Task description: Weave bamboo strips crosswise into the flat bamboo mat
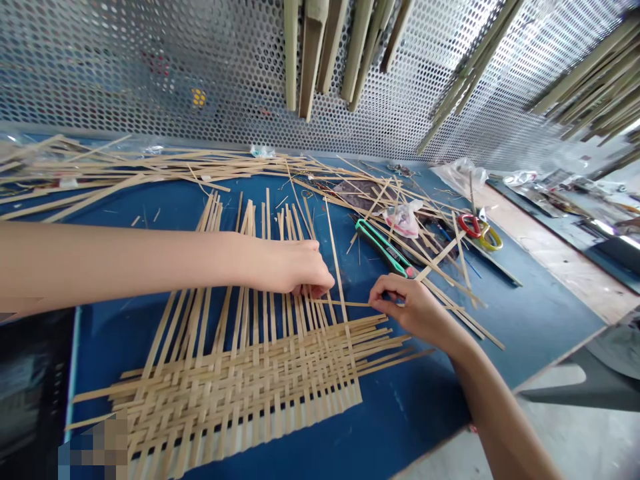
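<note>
A partly woven mat of pale bamboo strips (pixel 240 380) lies on the blue table, its upright strips fanning away from me. My left hand (pixel 305 267) reaches across those uprights from the left, fingers curled down onto them near the right side; its fingertips are partly hidden. Between thumb and fingers, my right hand (pixel 407 310) pinches the end of a thin bamboo strip (pixel 350 303). This strip runs sideways to my left hand, just above the woven part and apart from it at the right. A green and black utility knife (pixel 383 247) lies just beyond my right hand.
Loose bamboo strips (pixel 165 167) lie along the back of the blue table (pixel 540 327). Scissors with red and yellow handles (pixel 480 230) and a crumpled plastic bag (pixel 404 219) rest among strips at right. Bamboo lengths (pixel 315 53) hang before a perforated metal panel (pixel 240 80). A dark flat object (pixel 35 393) is at left.
</note>
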The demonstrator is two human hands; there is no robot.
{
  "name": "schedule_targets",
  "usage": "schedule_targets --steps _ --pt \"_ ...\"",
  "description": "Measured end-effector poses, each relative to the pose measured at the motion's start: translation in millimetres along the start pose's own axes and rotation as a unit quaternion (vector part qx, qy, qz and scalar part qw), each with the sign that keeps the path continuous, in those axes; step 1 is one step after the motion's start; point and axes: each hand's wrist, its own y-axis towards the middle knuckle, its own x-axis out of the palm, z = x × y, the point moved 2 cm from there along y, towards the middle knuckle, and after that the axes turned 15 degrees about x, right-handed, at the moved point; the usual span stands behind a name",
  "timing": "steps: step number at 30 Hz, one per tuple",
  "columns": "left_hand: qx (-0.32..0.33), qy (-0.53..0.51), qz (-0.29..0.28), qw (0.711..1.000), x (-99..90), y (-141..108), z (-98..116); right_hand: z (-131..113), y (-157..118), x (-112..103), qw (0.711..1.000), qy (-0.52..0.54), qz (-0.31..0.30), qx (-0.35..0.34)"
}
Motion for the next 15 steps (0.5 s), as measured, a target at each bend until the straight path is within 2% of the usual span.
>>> schedule_targets --steps 6,15 --pt "-0.041 0.004 0.005 0.999 -6.4 4 5 -2 1 0 1.0 0.006 0.012 0.007" --pt "-0.034 0.032 0.009 0.999 -8.0 8 6 -11 6 9 0.998 0.029 0.029 0.038"
